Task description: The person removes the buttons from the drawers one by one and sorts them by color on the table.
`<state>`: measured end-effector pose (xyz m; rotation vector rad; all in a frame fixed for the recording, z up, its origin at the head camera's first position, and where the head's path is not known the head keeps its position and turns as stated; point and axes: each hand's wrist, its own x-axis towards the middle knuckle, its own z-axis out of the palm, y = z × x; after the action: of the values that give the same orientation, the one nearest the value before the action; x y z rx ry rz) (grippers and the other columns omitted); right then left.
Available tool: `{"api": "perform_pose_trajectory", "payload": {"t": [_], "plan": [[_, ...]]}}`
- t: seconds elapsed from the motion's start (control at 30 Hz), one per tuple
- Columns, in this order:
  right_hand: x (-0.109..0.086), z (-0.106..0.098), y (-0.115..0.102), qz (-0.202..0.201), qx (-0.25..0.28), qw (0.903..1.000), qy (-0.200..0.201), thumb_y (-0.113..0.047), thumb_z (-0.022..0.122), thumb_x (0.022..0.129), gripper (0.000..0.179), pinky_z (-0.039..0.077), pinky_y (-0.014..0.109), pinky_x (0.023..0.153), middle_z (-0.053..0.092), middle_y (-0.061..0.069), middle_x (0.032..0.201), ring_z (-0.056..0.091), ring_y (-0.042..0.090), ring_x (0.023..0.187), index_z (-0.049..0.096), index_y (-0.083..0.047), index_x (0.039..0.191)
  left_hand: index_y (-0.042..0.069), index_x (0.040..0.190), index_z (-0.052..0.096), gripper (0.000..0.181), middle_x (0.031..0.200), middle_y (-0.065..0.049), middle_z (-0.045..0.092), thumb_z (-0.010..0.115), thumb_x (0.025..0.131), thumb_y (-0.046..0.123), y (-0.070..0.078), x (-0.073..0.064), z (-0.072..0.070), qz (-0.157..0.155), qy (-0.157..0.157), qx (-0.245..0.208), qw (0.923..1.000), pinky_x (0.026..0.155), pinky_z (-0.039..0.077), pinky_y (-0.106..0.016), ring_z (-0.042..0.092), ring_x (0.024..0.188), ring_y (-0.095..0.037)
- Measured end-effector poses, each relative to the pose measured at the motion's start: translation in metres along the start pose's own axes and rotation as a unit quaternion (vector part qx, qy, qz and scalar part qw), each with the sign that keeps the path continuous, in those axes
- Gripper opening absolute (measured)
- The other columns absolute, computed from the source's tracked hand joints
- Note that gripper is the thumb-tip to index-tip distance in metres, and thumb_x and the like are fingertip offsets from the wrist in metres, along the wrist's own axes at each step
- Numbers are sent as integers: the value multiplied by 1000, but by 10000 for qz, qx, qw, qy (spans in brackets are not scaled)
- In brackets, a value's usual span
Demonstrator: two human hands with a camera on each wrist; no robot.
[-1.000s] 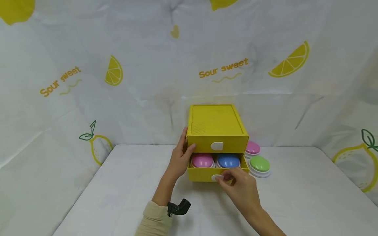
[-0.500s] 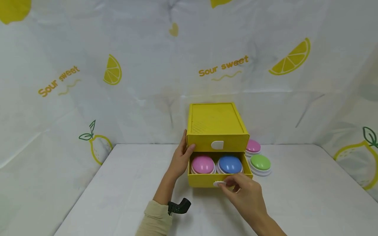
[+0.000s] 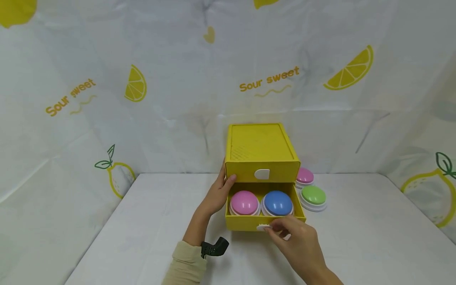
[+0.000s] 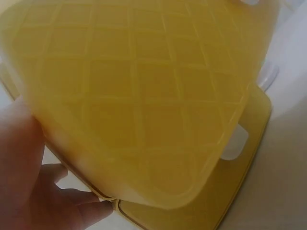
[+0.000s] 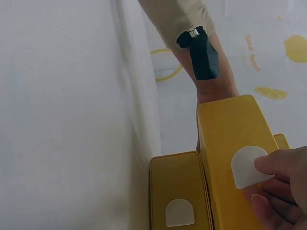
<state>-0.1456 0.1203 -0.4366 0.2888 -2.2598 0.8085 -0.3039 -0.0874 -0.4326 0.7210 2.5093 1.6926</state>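
Observation:
My right hand [image 3: 299, 241] pinches the white pull tab [image 3: 263, 227] on the lower drawer [image 3: 242, 224] of a yellow drawer box [image 3: 258, 142]; thumb and fingertips show on that tab in the right wrist view. The drawer stands well out. Inside sit a pink dome button [image 3: 244, 203] and, to its right, a blue dome button [image 3: 278, 203], both on white bases. Against the box's left side lies my left hand [image 3: 216, 194], fingers along the wall and thumb at the front corner. A ribbed yellow panel [image 4: 144, 86] fills most of the left wrist view.
The upper drawer [image 3: 242, 171] is closed, with its own white tab [image 3: 262, 174]. Right of the box, a green dome button [image 3: 313, 195] and another pink one [image 3: 304, 176] stand on the white table [image 3: 356, 237]. A lemon-print cloth [image 3: 178, 79] hangs behind.
My right hand has drawn the lower drawer further out toward me, bringing more of the pink and blue buttons into view. My left hand has stayed at the box's side.

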Motion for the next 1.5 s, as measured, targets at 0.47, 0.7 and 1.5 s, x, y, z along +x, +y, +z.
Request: {"api": "perform_pose_trajectory", "payload": {"t": [0.47, 0.7, 1.5], "plan": [[-1, -11, 0, -331, 164, 9990, -270, -1, 91, 66, 34, 52, 7, 61, 67, -19, 78, 61, -9, 70, 72, -24, 81, 47, 158, -11, 73, 172, 8, 3, 40, 107, 51, -1, 4, 0, 162, -321, -287, 9989, 130, 16, -48, 10, 159, -17], [24, -41, 5, -669, 776, 9921, -721, 2, 87, 71, 35, 55, 10, 63, 74, -13, 82, 67, -5, 72, 75, -11, 100, 51, 157, -7, 72, 171, 11, 5, 44, 105, 51, -1, 6, 1, 59, -291, -396, 9988, 128, 21, -46, 21, 157, -21], [96, -30, 40, -424, -178, 9382, -3431, -25, 70, 95, 32, 56, 50, 97, 71, 4, 118, 64, 20, 106, 69, -8, 123, 54, 156, -4, 72, 171, 10, 9, 46, 105, 50, -3, 4, -3, 31, -222, -484, 9986, 126, 28, -47, 34, 152, -28]]}}
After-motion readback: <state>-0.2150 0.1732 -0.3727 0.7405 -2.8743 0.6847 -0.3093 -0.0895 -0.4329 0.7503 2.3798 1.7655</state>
